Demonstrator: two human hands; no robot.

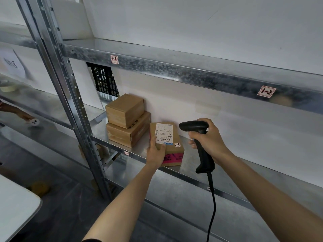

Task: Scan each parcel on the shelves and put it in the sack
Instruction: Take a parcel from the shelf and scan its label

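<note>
At the shelf's [174, 170] front edge the left hand [156, 155] grips a labelled parcel [167, 138], the right hand [210, 138] grips the scanner [201, 144] beside it; two stacked parcels [126, 119] wait, no sack visible.

Galvanised metal shelf [174, 70] — mottled, dull sheen. Matt brown cardboard parcel [172, 147] with white paper label [164, 132]; scanner [201, 142] — matt black plastic.

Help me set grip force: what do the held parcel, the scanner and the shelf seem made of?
The parcel looks like brown cardboard, matte, with a white paper label and pink tape. The scanner seems black moulded plastic, dull sheen. The shelf is likely galvanised steel: grey, reflective, spangled mottling.
</note>
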